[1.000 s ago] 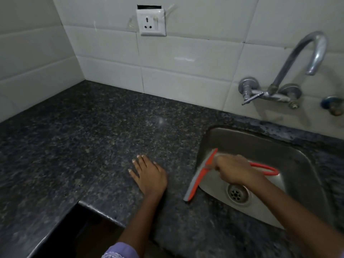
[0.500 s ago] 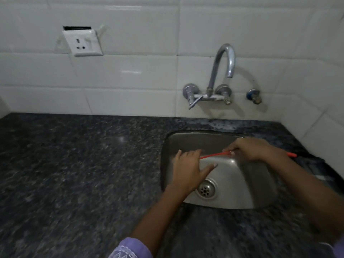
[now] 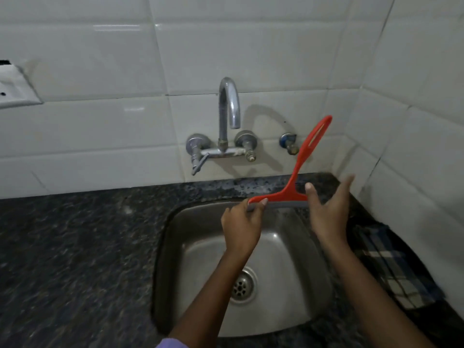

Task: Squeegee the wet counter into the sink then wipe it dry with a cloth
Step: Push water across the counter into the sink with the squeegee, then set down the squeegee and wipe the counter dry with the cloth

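A red squeegee (image 3: 298, 169) with a grey rubber blade is held over the steel sink (image 3: 276, 320), handle pointing up toward the wall. My left hand (image 3: 242, 227) pinches the blade's left end. My right hand (image 3: 326, 212) touches the blade's right end, thumb on the front and fingers spread behind it. A dark blue and white checked cloth (image 3: 391, 267) lies on the dark granite counter (image 3: 75, 247) right of the sink.
A chrome wall tap (image 3: 227, 116) curves over the sink's back edge, with a small blue-capped valve (image 3: 288, 143) to its right. White tiled walls close the back and right side. A white wall socket (image 3: 15, 89) sits at the far left.
The squeegee left the counter edge and now stands upright above the sink. My left hand came off the counter and took the blade's end. The view swung right toward the sink.
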